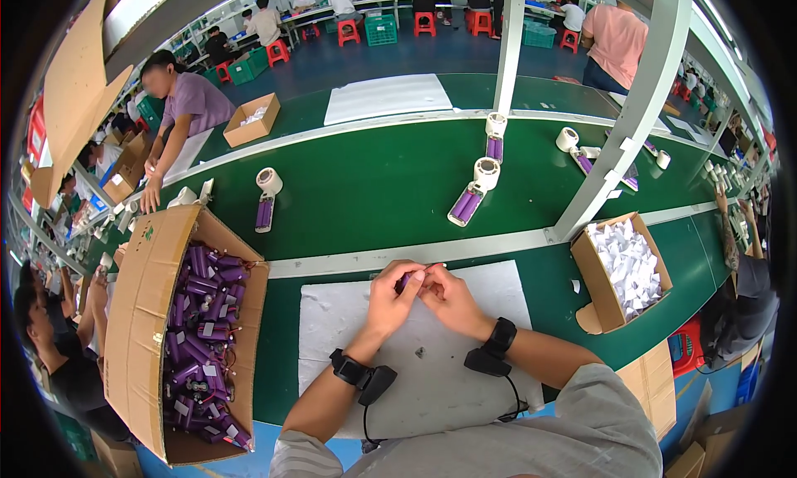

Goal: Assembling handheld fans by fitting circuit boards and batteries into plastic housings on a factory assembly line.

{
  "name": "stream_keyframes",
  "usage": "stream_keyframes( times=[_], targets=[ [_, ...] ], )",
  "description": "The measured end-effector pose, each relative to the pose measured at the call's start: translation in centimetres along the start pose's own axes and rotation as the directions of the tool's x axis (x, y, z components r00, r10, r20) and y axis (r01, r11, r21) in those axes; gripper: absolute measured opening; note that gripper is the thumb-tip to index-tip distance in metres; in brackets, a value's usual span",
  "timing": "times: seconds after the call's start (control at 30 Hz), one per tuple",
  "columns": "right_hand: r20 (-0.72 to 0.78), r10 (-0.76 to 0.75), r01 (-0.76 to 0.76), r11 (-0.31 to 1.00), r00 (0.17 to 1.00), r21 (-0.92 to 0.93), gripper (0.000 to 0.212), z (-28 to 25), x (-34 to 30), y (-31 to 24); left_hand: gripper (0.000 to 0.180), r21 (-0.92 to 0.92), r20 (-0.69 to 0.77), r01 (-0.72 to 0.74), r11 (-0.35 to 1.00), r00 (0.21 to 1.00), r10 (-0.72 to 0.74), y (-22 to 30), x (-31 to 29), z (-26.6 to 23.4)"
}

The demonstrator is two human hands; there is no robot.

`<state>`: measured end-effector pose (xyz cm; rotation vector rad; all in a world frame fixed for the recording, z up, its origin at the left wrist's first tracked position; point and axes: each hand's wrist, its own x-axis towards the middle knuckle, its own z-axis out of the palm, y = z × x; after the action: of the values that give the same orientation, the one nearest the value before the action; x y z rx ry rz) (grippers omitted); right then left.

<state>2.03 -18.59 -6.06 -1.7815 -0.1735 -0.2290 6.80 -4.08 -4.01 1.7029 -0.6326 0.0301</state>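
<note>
Over the grey mat (490,362), my two hands meet close together. My left hand (390,299) is closed around a purple battery pack (403,280), mostly covered by the fingers. My right hand (455,299) pinches at the pack's right end, its fingertips against my left thumb. A short bit of red wire (432,267) shows above the right fingers. To the left stands a cardboard box (149,312) full of purple battery packs (203,337) with wires and white labels. On the right, a smaller cardboard box (610,291) holds many folded white paper pieces (627,258).
Beyond the rail (407,258) runs a green belt (365,179) with several white round-headed units holding purple cells, one unit (473,197) near the middle. A metal post (614,138) rises at right. A co-worker in purple (195,104) reaches in at far left; other people sit around.
</note>
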Motion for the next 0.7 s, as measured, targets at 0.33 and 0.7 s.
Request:
stream_keyframes(
  times=[0.33, 0.7],
  targets=[
    [0.005, -0.034, 0.033, 0.999, 0.999, 0.035, 0.036, -0.1, 0.1, -0.9, 0.018, 0.026, 0.067, -0.17, 0.985, 0.984, 0.168, -0.2, 0.3, -0.4],
    [-0.03, -0.262, 0.255, 0.956, 0.965, -0.147, 0.032, -0.6, 0.0, -0.6, 0.036, 0.169, 0.1, -0.171, 0.971, 0.983, 0.155, 4.7, 0.3, -1.1]
  ],
)
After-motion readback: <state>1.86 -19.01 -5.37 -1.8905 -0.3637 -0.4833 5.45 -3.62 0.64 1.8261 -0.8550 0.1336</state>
